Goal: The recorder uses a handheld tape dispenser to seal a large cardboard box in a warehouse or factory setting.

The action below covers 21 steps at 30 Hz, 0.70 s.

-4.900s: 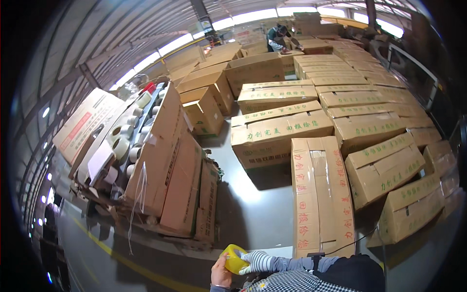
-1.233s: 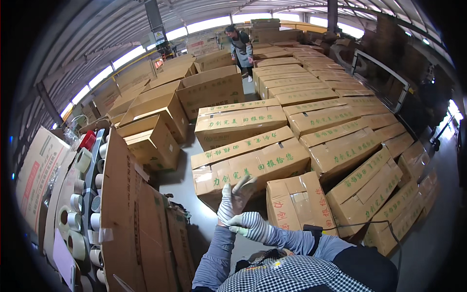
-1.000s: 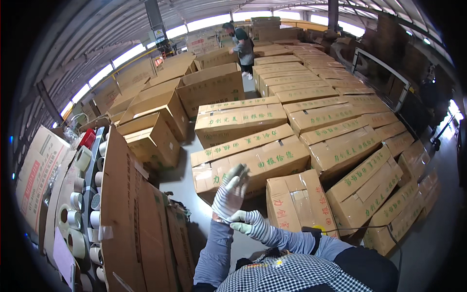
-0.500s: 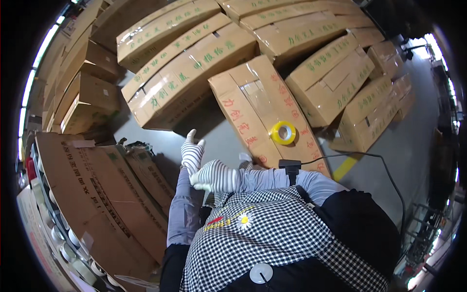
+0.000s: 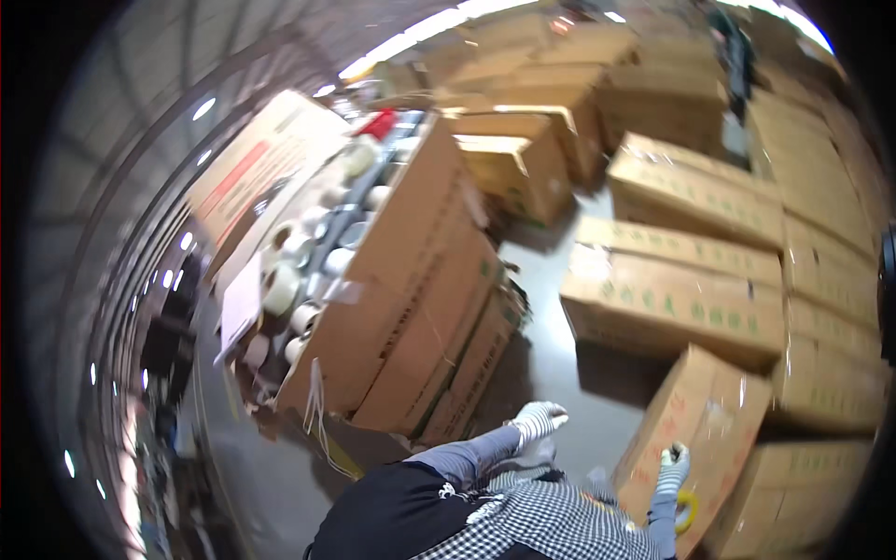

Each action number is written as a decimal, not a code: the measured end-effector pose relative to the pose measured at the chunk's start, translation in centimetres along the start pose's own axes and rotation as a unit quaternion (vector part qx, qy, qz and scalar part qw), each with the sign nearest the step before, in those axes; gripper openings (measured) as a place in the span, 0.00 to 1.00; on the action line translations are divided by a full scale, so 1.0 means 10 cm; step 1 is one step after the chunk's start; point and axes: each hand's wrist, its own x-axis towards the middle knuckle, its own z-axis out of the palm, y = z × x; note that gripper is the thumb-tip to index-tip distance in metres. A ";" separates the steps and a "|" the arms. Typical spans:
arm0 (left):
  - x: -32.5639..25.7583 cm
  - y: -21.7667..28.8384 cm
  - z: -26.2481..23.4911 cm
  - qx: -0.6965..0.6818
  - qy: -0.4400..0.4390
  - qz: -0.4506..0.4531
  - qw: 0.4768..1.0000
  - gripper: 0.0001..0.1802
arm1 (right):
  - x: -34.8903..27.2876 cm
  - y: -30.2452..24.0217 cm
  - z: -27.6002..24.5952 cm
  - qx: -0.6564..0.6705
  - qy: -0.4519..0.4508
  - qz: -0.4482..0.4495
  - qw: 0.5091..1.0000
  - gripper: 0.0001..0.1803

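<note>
My left hand, in a striped glove with pale fingertips, is held out over the floor near the tall open carton. Its fingers stretch loosely to the right, and nothing shows in them. My right hand, gloved the same way, is above a long brown carton with red lettering. Motion smears its small fingers, so their closing is unclear. A yellow tape roll lies on that carton, partly behind my right forearm.
Inside the tall carton are several white rolls and a red item. Closed cartons stand across the far and right side. Grey floor shows between. A person stands at the far right. White string hangs from the tall carton.
My hands, together earlier with the right at the left wrist, are now apart. My view has swung left, bringing the tall carton of rolls more into sight.
</note>
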 end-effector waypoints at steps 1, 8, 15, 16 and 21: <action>-0.14 -0.20 -0.10 -0.064 0.048 -0.020 0.997 0.18 | 0.14 -0.55 0.34 0.026 -0.060 -0.014 0.998 0.19; -0.50 -0.40 -1.08 -0.081 0.235 -0.025 0.968 0.15 | 0.52 -4.36 1.82 0.093 -0.242 -0.414 0.872 0.17; -0.53 -1.76 -1.12 -0.288 0.359 -0.093 0.883 0.14 | 0.02 -7.65 4.06 0.160 -0.327 -0.686 0.630 0.13; -0.54 -1.99 -1.08 -0.302 0.369 -0.113 0.872 0.14 | 0.03 -8.01 4.55 0.121 -0.290 -0.738 0.597 0.12; -0.31 -2.14 -1.79 -0.420 0.381 -0.067 0.821 0.16 | 0.29 -9.54 5.83 0.032 -0.290 -0.717 0.633 0.13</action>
